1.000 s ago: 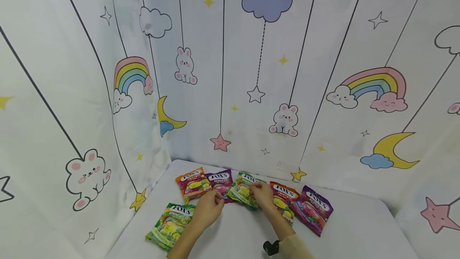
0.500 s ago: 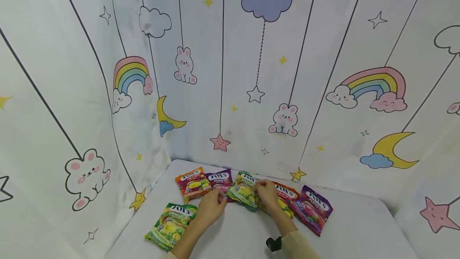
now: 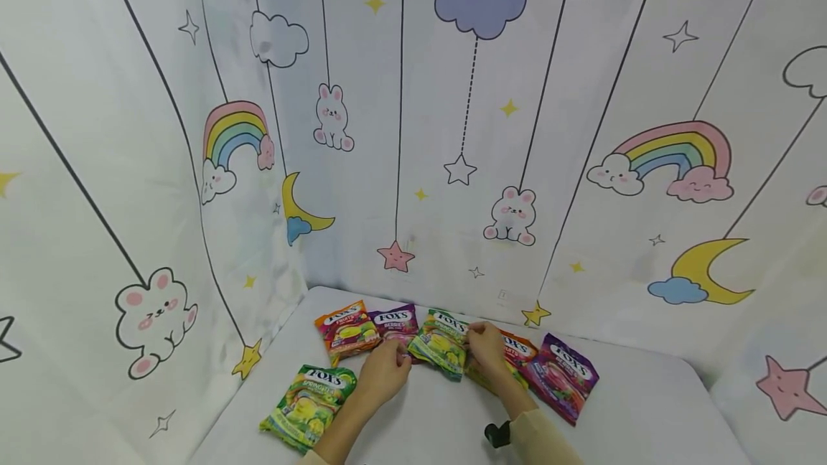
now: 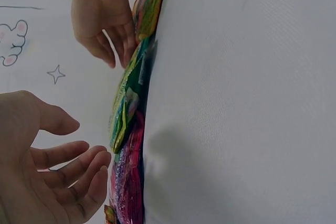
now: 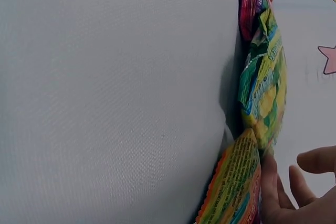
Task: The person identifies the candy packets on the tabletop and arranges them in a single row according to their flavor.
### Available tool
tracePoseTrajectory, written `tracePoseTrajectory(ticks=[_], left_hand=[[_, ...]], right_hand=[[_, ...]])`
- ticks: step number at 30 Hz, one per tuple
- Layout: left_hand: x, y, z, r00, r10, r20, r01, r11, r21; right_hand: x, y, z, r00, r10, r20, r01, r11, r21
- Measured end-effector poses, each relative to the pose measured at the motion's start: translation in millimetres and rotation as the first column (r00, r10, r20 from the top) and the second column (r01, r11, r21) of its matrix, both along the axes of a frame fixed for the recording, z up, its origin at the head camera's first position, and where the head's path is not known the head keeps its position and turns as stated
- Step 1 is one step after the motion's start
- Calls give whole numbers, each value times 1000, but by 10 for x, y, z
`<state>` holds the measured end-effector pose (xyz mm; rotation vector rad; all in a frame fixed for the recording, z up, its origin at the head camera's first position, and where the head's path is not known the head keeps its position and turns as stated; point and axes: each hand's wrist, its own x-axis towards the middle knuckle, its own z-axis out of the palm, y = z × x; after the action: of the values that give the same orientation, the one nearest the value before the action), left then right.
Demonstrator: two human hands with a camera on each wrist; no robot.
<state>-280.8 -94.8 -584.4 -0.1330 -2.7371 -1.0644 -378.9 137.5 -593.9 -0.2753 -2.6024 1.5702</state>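
Several Fox's candy bags lie on a white table in the head view. My left hand, fingers loosely curved and holding nothing, is over the near edge of a purple Berries bag. In the left wrist view its fingertips hover beside that bag. My right hand is where the middle green Spring Tea bag meets an orange Fruits bag, partly covering the orange one. Its loosely bent fingers touch the bags there in the right wrist view, without gripping.
Another orange Fruits bag ends the row at left, and a purple Berries bag at right. A second green bag lies nearer, beside my left forearm. Behind the table stands a white curtain with cartoon prints.
My right hand has moved rightward, off the middle green bag's right side and onto the orange bag's edge. My left hand has shifted slightly right. The bags look almost unmoved.
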Motion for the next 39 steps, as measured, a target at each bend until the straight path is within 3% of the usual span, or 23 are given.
tracePoseTrajectory(ticks=[7,14,24,34,39], left_hand=[[-50,10,-76,997,22,-69,-23,1000,-11],[-99,44,-118,998,36,-50,-36,999,3],[-134,76,-167,998,68,-9,-67,998,18],[-211,97,-223,998,58,15,-59,997,49],[-245,113,-252,997,81,-10,-81,996,34]], right_hand=[[-17,85,12,998,48,-34,-46,998,42],[-100,119,8,996,77,-43,-71,990,122],[-156,59,13,993,84,-84,-55,951,303],[-229,85,4,989,96,-112,-49,931,362],[-292,59,-23,981,147,-126,-74,887,456]])
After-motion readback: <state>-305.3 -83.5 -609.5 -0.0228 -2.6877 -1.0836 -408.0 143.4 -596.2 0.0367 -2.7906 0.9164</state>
